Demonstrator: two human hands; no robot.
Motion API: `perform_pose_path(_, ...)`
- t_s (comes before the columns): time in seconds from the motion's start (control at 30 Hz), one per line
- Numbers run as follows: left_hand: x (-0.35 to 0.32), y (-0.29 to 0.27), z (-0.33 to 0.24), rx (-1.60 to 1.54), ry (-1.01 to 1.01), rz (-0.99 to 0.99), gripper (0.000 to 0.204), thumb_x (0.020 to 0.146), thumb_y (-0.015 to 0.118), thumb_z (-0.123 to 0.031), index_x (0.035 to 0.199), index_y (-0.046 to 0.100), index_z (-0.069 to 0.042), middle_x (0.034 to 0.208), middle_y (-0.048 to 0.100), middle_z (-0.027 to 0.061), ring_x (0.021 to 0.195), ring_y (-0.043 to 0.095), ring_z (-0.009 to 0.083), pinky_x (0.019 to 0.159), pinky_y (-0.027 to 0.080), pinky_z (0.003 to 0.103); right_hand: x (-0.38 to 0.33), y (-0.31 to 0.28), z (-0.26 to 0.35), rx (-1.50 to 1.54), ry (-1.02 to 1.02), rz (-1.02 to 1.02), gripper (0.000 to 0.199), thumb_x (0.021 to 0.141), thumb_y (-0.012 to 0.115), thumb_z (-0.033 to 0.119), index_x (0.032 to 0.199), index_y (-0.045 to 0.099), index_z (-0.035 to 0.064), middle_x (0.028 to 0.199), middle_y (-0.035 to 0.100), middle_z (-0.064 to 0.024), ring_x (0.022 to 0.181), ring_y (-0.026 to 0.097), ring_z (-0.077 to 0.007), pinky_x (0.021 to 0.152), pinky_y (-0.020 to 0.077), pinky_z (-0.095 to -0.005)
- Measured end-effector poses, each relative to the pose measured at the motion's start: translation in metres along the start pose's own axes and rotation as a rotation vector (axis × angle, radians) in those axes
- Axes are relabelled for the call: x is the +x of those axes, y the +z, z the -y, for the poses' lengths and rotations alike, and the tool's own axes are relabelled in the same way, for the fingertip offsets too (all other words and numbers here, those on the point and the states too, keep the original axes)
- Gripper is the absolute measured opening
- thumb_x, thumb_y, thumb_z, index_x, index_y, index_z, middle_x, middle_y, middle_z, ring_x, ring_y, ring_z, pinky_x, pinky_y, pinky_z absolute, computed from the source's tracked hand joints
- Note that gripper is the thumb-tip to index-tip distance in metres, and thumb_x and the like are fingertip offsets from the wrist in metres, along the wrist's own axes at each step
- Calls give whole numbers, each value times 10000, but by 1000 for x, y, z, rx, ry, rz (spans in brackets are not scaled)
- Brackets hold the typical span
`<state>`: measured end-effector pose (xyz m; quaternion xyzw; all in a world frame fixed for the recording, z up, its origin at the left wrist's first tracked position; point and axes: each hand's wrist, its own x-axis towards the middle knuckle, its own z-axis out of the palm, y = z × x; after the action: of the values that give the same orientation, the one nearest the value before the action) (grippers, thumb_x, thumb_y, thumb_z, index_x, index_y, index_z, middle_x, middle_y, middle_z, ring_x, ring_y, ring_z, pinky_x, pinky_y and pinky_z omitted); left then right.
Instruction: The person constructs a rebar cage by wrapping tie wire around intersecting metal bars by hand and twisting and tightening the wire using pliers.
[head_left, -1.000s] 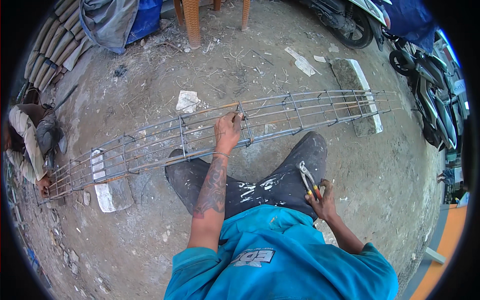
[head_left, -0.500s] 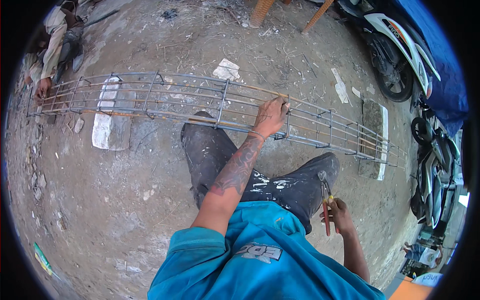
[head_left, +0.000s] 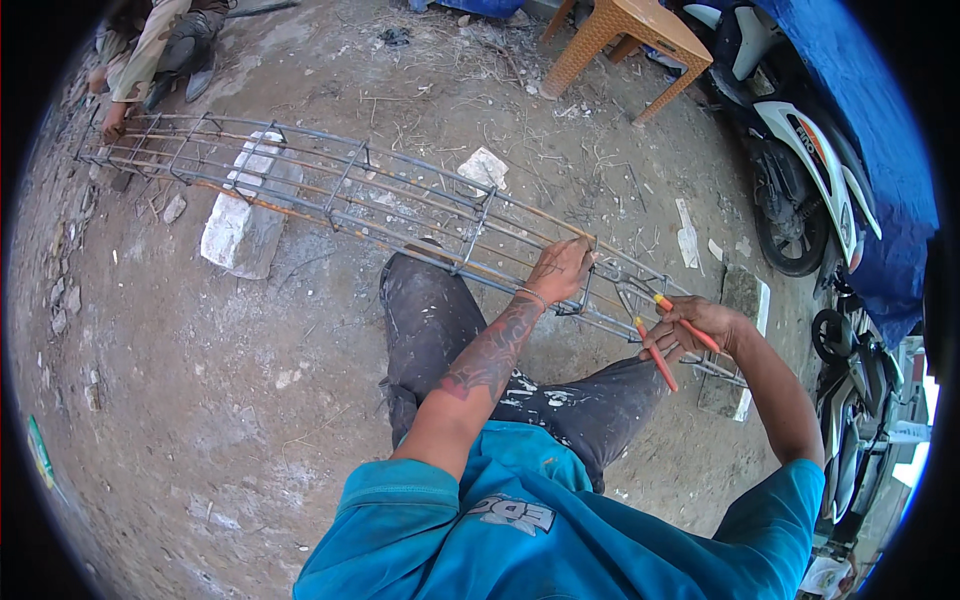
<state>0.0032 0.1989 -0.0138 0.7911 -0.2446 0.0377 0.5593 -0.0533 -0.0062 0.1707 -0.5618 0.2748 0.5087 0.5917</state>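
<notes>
A long rebar cage point(head_left: 473, 232) of thin steel bars and square stirrups lies across in front of my knees, slanting down to the right. My left hand point(head_left: 560, 272) is closed on the cage by a stirrup at its far top bar; whether a tie wire is also between its fingers is hidden. My right hand point(head_left: 697, 325) holds pincers point(head_left: 656, 355) with red and yellow handles. The handles are spread apart, and the pincers' jaws reach the same stirrup, just right of my left fingers.
White-faced blocks prop the cage at left point(head_left: 235, 230) and right point(head_left: 743, 290). A co-worker's hand point(head_left: 114, 120) is at the cage's far left end. A brown plastic stool point(head_left: 645, 28), a parked motorbike point(head_left: 815, 150) and a blue tarp point(head_left: 890, 210) stand at upper right. Rubble point(head_left: 175, 208) dots the ground.
My right hand has risen from beside my knee to the cage, bringing the pincers to the stirrup and spreading their handles. My left hand stays on the cage. The view has shifted and tilted.
</notes>
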Motion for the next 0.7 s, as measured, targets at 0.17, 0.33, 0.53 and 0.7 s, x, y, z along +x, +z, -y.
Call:
perform_pose_path(0.17, 1, -2, -1, -15, -9, 5, 198, 892, 493, -193, 881, 524, 2, 799, 594, 208, 792, 576, 405, 716, 436, 475, 11, 1, 12, -20, 108, 36, 184, 923, 322, 57, 1097, 276, 21, 1078, 519, -404, 1051, 526, -513, 821, 483, -607)
perform_pose_path(0.33, 1, -2, -4, -16, -31, 29, 199, 890, 495, -192, 873, 525, 4, 802, 593, 214, 793, 574, 409, 717, 432, 476, 8, 3, 19, -158, 125, 39, 307, 965, 267, 138, 1139, 350, -101, 1092, 542, -356, 1074, 539, -453, 872, 472, -557)
perform_pose_path(0.53, 0, 1, 3, -17, -13, 6, 178, 888, 503, -183, 869, 532, -9, 791, 582, 195, 771, 563, 399, 684, 430, 460, 6, 0, 24, -108, 127, 89, 318, 959, 279, 146, 1152, 343, -97, 1110, 513, -389, 1082, 525, -475, 877, 458, -575)
perform_pose_path(0.7, 0, 4, 4, -56, -6, 5, 186, 878, 498, -184, 867, 520, 0, 828, 594, 203, 797, 570, 404, 724, 431, 475, 5, 1, 25, -87, 126, 59, 293, 957, 275, 140, 1133, 343, -84, 1121, 495, -408, 1089, 508, -497, 863, 458, -595)
